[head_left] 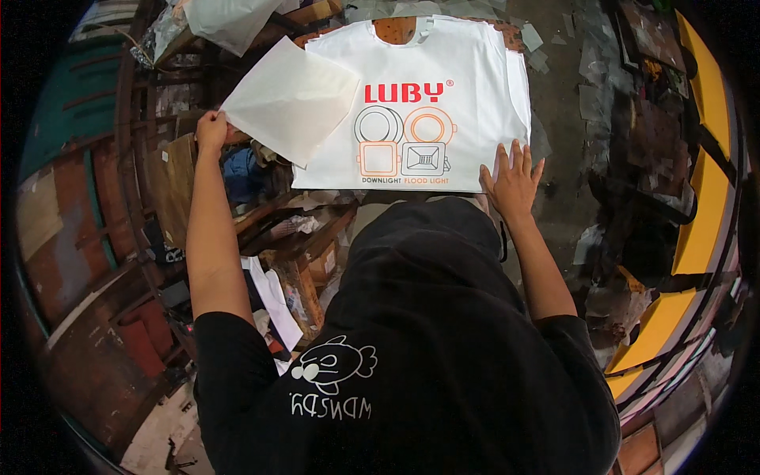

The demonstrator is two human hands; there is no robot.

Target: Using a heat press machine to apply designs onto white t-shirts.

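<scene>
A white fabric panel with notched neck cut-out (475, 67) lies across a wooden surface at upper centre. It bears red lettering and black and orange line drawings of lamps. My left hand (211, 131) pinches the lower left corner of a thin off-white square sheet (289, 99), whose right part overlaps the panel's left side. My right hand (513, 174) lies with fingers spread on the panel's lower right corner. The panel's edges show more than one layer at the right.
Wooden shelving (305, 245) with paper and scraps stands below left of the panel. A white plastic bag (229, 20) lies at upper left. Yellow pieces (701, 206) line the far right beside dark racks. Small translucent scraps (532, 38) are on the grey surface right of the panel.
</scene>
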